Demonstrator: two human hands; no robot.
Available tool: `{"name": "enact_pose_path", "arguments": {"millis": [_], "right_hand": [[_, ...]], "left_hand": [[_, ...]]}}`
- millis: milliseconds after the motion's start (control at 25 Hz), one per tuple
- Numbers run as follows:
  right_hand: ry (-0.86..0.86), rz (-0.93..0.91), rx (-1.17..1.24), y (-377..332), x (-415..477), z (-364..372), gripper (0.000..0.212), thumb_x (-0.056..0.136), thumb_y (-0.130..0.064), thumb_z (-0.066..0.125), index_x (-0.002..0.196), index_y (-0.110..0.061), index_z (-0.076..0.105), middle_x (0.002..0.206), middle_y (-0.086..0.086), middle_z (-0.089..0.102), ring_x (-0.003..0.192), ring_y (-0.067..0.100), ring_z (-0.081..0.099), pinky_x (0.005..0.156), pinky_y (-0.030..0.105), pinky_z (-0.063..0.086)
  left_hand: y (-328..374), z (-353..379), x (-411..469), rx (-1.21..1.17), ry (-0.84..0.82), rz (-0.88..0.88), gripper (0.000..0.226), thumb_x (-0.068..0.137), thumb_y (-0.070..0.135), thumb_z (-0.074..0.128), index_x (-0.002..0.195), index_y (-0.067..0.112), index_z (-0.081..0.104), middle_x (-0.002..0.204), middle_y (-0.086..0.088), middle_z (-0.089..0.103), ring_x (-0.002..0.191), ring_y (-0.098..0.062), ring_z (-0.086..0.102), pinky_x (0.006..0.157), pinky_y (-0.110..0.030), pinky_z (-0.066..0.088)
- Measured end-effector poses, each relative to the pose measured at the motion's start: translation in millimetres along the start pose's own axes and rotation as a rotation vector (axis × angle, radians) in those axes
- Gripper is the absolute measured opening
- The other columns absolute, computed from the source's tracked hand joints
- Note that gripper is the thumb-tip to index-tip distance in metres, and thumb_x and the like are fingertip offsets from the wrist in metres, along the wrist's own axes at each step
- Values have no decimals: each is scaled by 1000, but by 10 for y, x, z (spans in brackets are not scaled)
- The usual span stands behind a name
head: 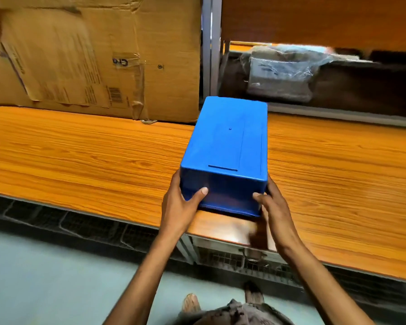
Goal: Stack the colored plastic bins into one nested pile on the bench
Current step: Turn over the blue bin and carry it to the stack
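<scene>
Two hands are being clamped on the near end of an upturned blue bin (227, 146): left hand (177, 206) curled round its left corner, right hand (274, 207) round its right. Beyond the grip it is being held along the bench (80, 156)

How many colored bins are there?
1. The blue bin is bottom up at the near edge of the bench, held between the left hand and the right hand. More could be outside the picture.
</scene>
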State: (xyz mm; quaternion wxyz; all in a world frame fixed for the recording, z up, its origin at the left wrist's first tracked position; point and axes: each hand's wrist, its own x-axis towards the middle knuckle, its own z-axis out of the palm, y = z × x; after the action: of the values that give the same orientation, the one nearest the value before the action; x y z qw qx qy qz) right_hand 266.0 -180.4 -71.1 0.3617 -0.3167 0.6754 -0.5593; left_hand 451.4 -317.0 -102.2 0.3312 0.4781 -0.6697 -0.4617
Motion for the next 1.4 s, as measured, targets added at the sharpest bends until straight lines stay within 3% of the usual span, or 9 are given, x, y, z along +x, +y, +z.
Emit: {"name": "enact_pose_path", "arguments": {"millis": [120, 280, 400, 560, 680, 840, 960, 1200, 1400], "right_hand": [[123, -54, 134, -393, 53, 24, 47, 106, -39, 42, 153, -34, 45, 149, -35, 43, 133, -22, 38, 116, 18, 34], [371, -153, 119, -920, 267, -26, 44, 103, -15, 54, 143, -30, 57, 166, -7, 31, 142, -11, 31, 98, 2, 33], [482, -80, 294, -1220, 429, -157, 79, 82, -7, 79, 152, -16, 44, 154, 2, 44, 120, -9, 56, 88, 10, 43], [397, 193, 975, -1338, 553, -263, 43, 97, -25, 63, 130, 2, 58, 124, 18, 69, 109, 32, 70, 90, 44, 60], [304, 279, 1030, -1315, 516, -321, 23, 103, -9, 51, 119, 3, 64, 103, 19, 76, 84, 27, 76, 77, 40, 62], [101, 223, 1082, -1456, 428, -368, 36, 101, -5, 51, 134, 6, 60, 130, 19, 68, 109, 27, 71, 90, 39, 61], [90, 59, 974, -1526, 385, -256, 38, 100, -3, 52, 137, 4, 59, 135, 17, 67, 120, 27, 66, 95, 36, 58], [288, -314, 247, -1396, 158, 148, 44, 94, -1, 65, 135, -11, 51, 126, 3, 71, 113, 12, 68, 97, 30, 55], [302, -365, -87, -1144, 47, 403, 54, 90, -33, 61, 141, -29, 44, 128, -9, 68, 111, 13, 67, 102, 48, 51]], "left_hand": [[225, -142, 177, -109, -24, 49, 57, 78, 48, 79, 129, 46, 55, 124, 23, 68, 115, -8, 68, 95, -38, 58], [641, -171, 304, -224, 8, 147, 44, 87, 21, 80, 123, 32, 57, 106, 40, 68, 100, -1, 73, 80, -23, 58], [858, -134, 334, -273, 16, 193, 42, 91, 4, 73, 125, 24, 58, 101, 40, 68, 97, 7, 71, 78, -12, 53], [884, -90, 334, -289, 12, 231, 45, 91, 0, 71, 130, 19, 59, 114, 30, 65, 106, 3, 68, 81, -10, 52], [830, -52, 227, -279, -14, 228, 48, 90, -1, 71, 130, 19, 53, 118, 24, 61, 108, 3, 65, 79, -6, 51], [987, -181, 228, -213, 136, 283, 58, 91, 29, 74, 140, 17, 44, 135, 4, 52, 128, -9, 55, 96, -24, 48], [1344, -341, 365, -15, 287, 525, 44, 96, 30, 70, 135, 18, 56, 137, 4, 51, 129, -11, 50, 105, -29, 42], [2036, -303, 488, -13, 78, 617, 12, 97, 25, 64, 105, 22, 72, 100, 8, 72, 93, -7, 67, 79, -29, 56], [2271, -21, 650, 47, -118, 514, 23, 88, 51, 64, 87, 30, 71, 77, 8, 73, 70, -18, 73, 67, -47, 61]]}}
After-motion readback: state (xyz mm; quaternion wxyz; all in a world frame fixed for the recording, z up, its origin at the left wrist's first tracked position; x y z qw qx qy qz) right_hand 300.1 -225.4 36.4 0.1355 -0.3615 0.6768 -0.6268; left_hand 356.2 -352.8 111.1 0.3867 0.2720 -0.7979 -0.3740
